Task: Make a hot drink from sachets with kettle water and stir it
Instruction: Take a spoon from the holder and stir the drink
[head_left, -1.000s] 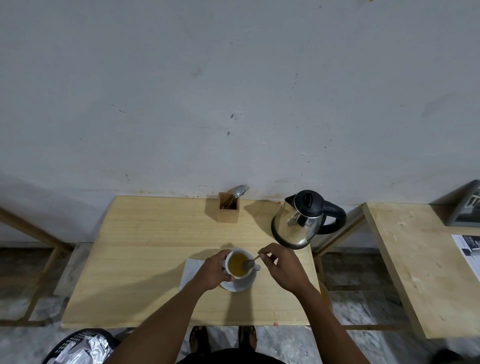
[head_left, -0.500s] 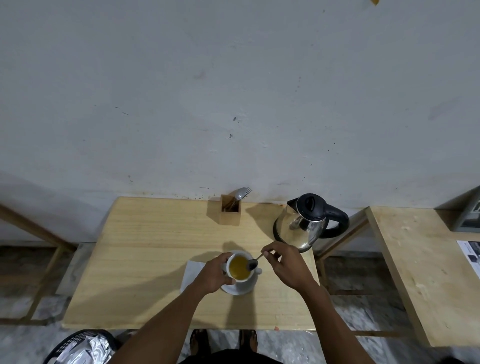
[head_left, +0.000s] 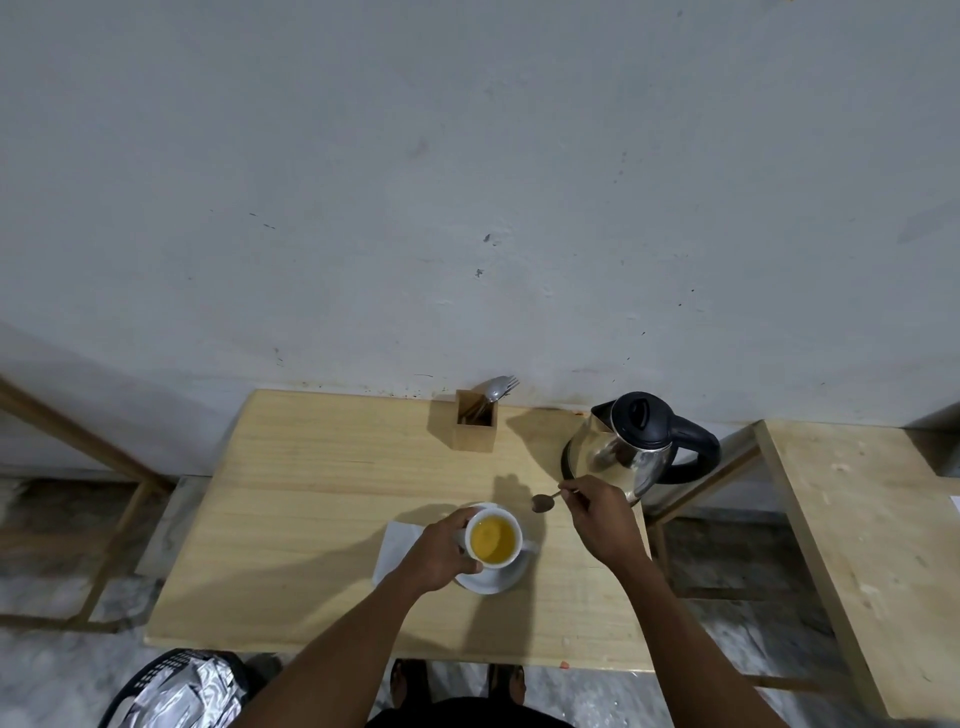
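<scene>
A white cup (head_left: 493, 538) full of yellow drink stands on a white saucer (head_left: 496, 578) near the front of the wooden table (head_left: 311, 519). My left hand (head_left: 441, 551) grips the cup's left side. My right hand (head_left: 597, 519) pinches the handle of a small metal spoon (head_left: 544, 502), whose bowl hangs in the air just right of and above the cup's rim. A steel kettle (head_left: 631, 447) with a black lid and handle stands at the back right, right behind my right hand.
A white napkin (head_left: 397, 545) lies under my left hand. A wooden holder (head_left: 475, 427) with cutlery stands at the table's back edge by the wall. A second wooden table (head_left: 872, 545) is on the right. A black basket (head_left: 176, 691) with foil wrappers sits on the floor.
My right hand has lifted the spoon out of the drink and moved it up and to the right of the cup. My left hand stays on the cup.
</scene>
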